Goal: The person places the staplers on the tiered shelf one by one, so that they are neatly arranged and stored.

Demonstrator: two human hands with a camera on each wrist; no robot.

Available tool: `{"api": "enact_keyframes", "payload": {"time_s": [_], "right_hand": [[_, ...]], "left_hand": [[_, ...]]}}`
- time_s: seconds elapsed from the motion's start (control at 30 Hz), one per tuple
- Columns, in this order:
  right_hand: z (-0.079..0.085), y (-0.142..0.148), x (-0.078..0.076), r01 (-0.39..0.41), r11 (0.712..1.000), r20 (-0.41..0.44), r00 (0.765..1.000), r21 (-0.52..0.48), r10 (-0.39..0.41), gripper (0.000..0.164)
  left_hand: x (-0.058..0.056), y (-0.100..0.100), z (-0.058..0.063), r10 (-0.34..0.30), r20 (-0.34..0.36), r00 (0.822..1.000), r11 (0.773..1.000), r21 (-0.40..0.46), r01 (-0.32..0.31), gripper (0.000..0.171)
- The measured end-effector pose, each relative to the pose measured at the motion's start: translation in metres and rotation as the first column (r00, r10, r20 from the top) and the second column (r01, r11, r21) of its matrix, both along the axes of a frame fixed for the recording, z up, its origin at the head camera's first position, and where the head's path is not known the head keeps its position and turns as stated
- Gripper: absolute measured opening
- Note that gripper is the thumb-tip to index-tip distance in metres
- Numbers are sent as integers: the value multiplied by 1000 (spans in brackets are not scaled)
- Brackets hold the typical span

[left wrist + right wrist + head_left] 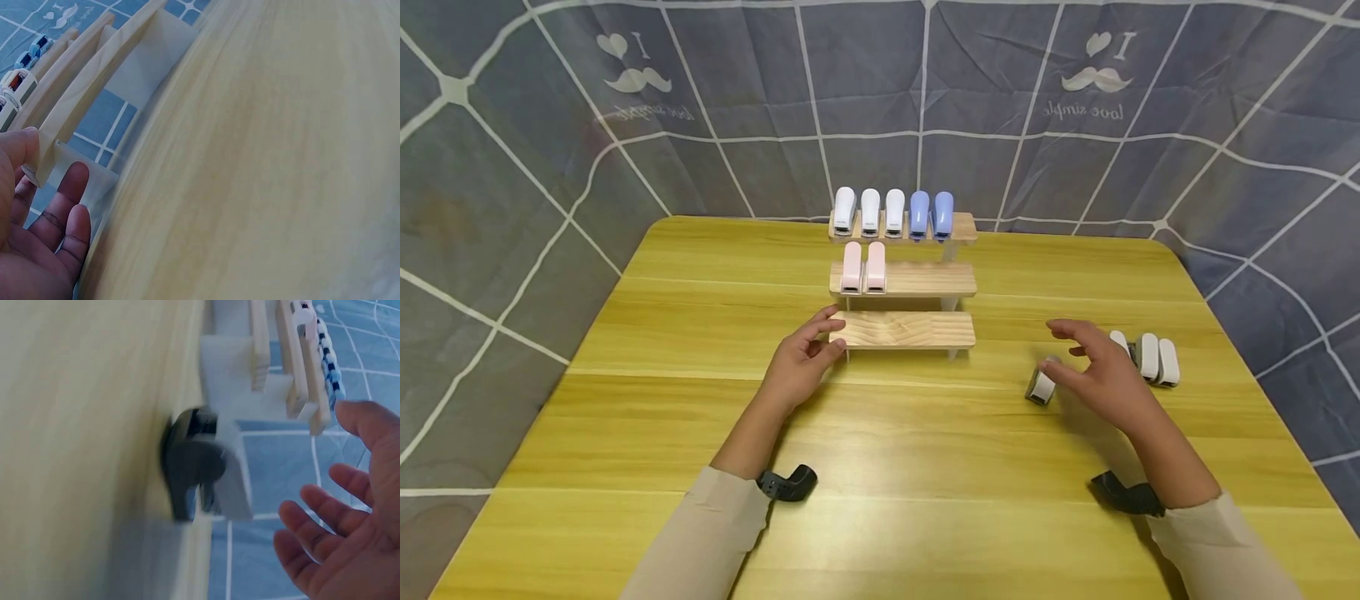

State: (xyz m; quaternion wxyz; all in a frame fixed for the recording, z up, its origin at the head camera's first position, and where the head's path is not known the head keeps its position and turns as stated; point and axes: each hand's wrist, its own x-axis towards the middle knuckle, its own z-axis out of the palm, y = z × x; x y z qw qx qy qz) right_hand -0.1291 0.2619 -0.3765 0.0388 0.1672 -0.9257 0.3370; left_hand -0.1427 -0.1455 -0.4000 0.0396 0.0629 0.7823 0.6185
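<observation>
A three-tier wooden stand (902, 331) stands at the middle of the table. My left hand (799, 367) grips the left end of its lowest board, with the thumb on the board's end (47, 147) and the lower fingers loose beside the leg. My right hand (1101, 375) hovers with fingers apart over a small grey-and-white stapler (1042, 387). In the right wrist view a gap shows between this hand and the stapler (197, 465). Three more white staplers (1167, 363) stand close together farther right, one partly hidden by the right hand.
On the top tier stand three white staplers (870, 212) and two blue staplers (942, 215). Two pink staplers (876, 267) occupy the left of the middle tier. A grey checked cloth (880, 100) hangs behind and at both sides of the wooden table (880, 500).
</observation>
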Motion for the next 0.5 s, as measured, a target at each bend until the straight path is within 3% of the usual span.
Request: {"api": "enact_keyframes", "payload": {"time_s": [0.23,0.5], "right_hand": [[-9,16,9,-17,1000,115,993,22,14,67],[-19,20,14,-30,987,246,969,157,-9,85]], "left_hand": [[0,0,0,-2,-4,1000,1000,14,2,32],[-1,0,0,1,5,1000,1000,1,-1,32]]}}
